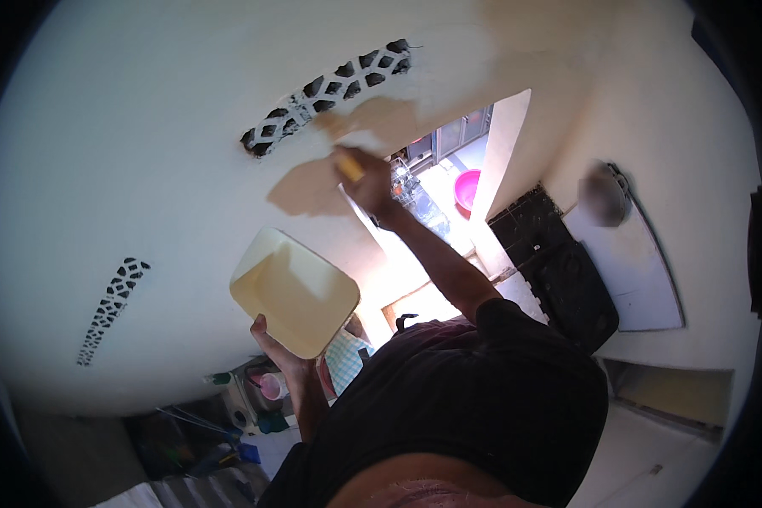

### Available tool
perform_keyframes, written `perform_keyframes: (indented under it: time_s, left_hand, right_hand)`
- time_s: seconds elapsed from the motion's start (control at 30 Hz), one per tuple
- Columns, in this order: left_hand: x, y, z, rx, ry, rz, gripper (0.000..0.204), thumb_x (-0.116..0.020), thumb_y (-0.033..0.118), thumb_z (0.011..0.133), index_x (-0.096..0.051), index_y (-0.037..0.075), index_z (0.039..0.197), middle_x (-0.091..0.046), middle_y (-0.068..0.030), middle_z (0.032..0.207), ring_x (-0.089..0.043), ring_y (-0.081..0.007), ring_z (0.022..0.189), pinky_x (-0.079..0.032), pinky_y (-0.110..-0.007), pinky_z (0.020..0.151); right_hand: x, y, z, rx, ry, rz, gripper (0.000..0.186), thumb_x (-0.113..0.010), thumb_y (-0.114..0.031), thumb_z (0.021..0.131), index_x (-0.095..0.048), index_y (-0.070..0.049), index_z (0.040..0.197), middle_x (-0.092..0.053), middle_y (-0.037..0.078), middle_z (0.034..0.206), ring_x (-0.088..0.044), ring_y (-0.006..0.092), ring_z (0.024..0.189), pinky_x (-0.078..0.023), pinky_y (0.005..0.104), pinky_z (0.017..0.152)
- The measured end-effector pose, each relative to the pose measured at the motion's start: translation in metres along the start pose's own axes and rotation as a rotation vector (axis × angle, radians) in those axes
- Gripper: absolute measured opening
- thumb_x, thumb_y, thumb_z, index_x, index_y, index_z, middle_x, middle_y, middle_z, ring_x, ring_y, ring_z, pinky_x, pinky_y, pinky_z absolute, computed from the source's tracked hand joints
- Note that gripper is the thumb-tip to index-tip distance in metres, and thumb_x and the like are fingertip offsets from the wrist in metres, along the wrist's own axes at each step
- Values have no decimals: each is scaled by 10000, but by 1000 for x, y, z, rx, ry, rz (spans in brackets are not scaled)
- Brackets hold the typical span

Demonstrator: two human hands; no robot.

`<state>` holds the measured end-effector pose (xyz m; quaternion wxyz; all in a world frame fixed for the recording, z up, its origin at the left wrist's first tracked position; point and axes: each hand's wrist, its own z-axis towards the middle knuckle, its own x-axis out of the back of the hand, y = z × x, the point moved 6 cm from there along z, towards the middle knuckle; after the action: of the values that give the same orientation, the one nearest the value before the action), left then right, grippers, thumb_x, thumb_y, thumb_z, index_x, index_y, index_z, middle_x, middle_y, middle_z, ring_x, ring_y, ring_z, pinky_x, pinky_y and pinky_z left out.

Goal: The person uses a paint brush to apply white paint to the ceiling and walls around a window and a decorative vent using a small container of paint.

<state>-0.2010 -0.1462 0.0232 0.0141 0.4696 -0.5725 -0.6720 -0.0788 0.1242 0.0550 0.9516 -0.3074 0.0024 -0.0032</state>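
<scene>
My right hand (366,184) is raised to the pale wall (178,152), closed around the yellow handle of a paintbrush (349,166). The brush's head is smeared by motion just below a row of dark vent openings (323,91). Lower down, my left hand (273,340) grips the near edge of a cream rectangular plastic tub (289,292). The tub is tilted, with its open side facing me; its inside looks pale, and I cannot tell what it holds. Shadows of my arm and hand fall on the wall around the brush.
A second vent strip (112,311) runs down the wall at left. Beyond a bright doorway stand a pink basin (467,190) and a dish rack (406,182). Black panels (559,271) and a white board (631,271) lean at right. Household items crowd the lower left.
</scene>
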Motion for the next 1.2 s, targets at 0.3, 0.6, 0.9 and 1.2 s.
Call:
perform_keyframes:
  time_s: [0.3, 0.6, 0.9, 1.2]
  left_hand:
    - [8, 8, 4, -103, 36, 250, 566, -436, 468, 890, -516, 23, 1231, -585, -88, 1061, -591, -232, 994, -498, -382, 788]
    - [22, 4, 14, -83, 4, 222, 564, -421, 482, 912, -484, 43, 1261, -561, -92, 1161, -573, -233, 1063, -488, -397, 863]
    - [0, 5, 0, -168, 11, 214, 532, -385, 466, 957, -481, 39, 1259, -570, -94, 1147, -581, -222, 1052, -498, -362, 865]
    - [2, -2, 10, -75, 86, 102, 532, -440, 456, 898, -524, 31, 1208, -598, -90, 1084, -608, -233, 988, -503, -361, 822]
  right_hand:
    - [21, 31, 20, -42, -29, 233, 201, -749, -74, 815, -708, -13, 1002, -727, 124, 977, -707, 211, 838, -550, 320, 758]
    - [160, 82, 46, -21, 537, -319, 152, -703, -114, 860, -704, -11, 971, -722, 142, 890, -715, 256, 811, -563, 341, 740]
    - [-31, -39, -22, 50, -77, 227, 287, -750, -87, 805, -676, -22, 1075, -706, 154, 949, -705, 289, 824, -555, 347, 724]
    - [90, 116, 6, -306, 259, 100, 182, -746, -142, 827, -714, -36, 972, -726, 101, 972, -703, 200, 884, -544, 328, 812]
